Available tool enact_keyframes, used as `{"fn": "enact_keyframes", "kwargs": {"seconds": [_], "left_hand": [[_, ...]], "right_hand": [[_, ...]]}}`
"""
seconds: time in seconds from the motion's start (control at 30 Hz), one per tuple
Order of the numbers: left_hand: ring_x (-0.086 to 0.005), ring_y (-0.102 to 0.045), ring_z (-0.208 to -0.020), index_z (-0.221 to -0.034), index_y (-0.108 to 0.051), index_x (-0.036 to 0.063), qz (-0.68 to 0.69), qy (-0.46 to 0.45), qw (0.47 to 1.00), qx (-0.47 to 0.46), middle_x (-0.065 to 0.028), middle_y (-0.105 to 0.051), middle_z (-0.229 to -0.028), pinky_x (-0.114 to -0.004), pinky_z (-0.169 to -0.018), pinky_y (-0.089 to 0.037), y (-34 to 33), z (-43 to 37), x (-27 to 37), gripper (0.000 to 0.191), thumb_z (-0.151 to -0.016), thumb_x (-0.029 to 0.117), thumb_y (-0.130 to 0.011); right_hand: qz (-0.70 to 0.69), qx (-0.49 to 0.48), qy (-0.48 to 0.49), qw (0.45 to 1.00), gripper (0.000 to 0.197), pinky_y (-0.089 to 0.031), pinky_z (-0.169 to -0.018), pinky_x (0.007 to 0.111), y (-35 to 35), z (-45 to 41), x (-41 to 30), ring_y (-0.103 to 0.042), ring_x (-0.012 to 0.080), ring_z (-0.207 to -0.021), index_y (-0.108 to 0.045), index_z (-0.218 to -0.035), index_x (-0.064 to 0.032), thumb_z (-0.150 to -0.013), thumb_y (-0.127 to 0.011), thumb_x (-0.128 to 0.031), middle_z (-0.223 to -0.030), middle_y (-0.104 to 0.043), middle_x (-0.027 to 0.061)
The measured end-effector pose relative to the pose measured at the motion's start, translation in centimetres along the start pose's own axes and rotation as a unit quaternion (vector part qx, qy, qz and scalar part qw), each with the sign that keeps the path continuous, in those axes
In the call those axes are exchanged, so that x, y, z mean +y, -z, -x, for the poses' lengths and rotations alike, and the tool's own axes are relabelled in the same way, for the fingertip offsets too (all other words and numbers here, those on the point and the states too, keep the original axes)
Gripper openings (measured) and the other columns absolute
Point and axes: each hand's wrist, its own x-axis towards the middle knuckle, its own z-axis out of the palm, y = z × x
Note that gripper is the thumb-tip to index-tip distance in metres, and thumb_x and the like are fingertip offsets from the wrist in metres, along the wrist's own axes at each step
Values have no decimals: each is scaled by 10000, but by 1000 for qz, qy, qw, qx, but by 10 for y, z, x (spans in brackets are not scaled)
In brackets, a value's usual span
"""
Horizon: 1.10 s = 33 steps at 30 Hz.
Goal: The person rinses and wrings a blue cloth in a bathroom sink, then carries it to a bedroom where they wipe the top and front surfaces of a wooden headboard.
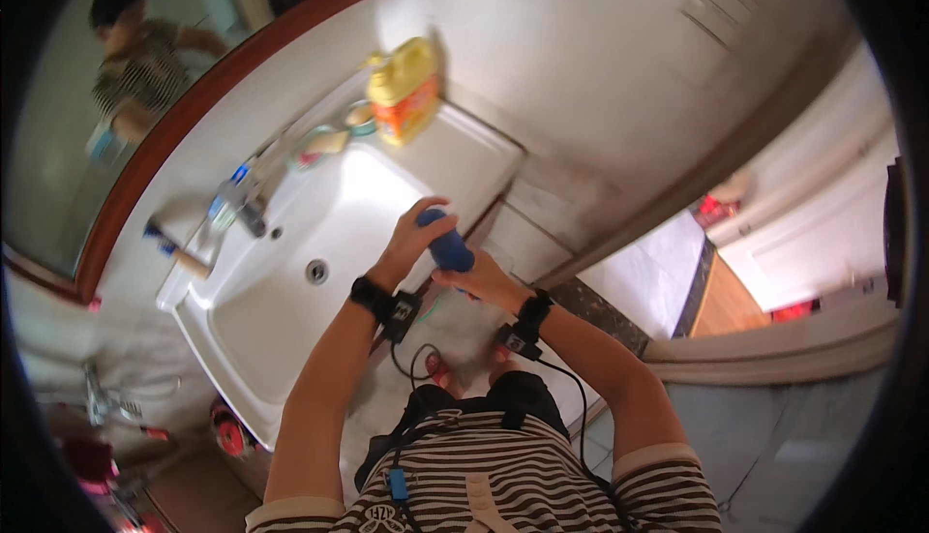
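Observation:
A blue, rounded, elongated object [451,248], too blurred to name further, is held between my two hands at the right front edge of the sink. My left hand [403,244] grips its upper end, with the thumb across it and the fingers curled over the top. Around its lower end is my right hand [488,282], and a bit of blue shows below that hand too. Left of my hands lies the white washbasin [261,330], with its round drain [316,271] in view. A grey faucet [247,212] stands at its back rim.
On the counter's back right stands a yellow jug [403,94] with an orange label, beside soap dishes [319,148]. A blue-tipped brush [178,251] lies at the left rim. A red-framed mirror [239,68] hangs behind. To the right is a doorway with a dark stone threshold [606,315].

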Motion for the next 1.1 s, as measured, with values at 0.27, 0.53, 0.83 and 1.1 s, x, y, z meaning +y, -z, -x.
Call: {"fn": "enact_keyframes", "kwargs": {"seconds": [0.27,0.53,0.83,1.1], "left_hand": [[-150,-640,-715,-1237,-509,24,-65,218,942,-247,-101,-651,-912,-247,-613,-507,-133,5,-63,686,-777,480,-736],[-156,-629,-847,-1294,-462,25,-147,233,880,-387,-120,-618,-1057,-288,-707,-537,-314,-32,-88,744,-782,494,-729],[-185,-611,-969,-1306,-450,14,-113,172,892,-403,-98,-595,-1133,-311,-787,-533,-495,-60,-123,622,-807,234,-751],[-174,-587,-1002,-1330,-483,71,-113,180,863,-458,-82,-599,-1138,-315,-856,-511,-583,-99,-109,611,-774,105,-734]], "right_hand": [[-73,106,-146,981,632,-439,-481,236,103,144,102,-617,132,-608,-565,-1072,2,-800,-666,-559,-803,-615,78],[-257,150,-123,947,647,-517,-679,298,191,254,179,-641,182,-739,-519,-1239,30,-911,-538,-527,-967,-632,126],[-410,267,-69,870,487,-491,-699,269,290,334,247,-594,134,-774,-554,-1201,-6,-958,-504,-425,-933,-625,66],[-308,457,-92,829,320,-432,-641,275,374,347,285,-526,106,-716,-637,-992,1,-961,-509,-291,-799,-606,34]]}}
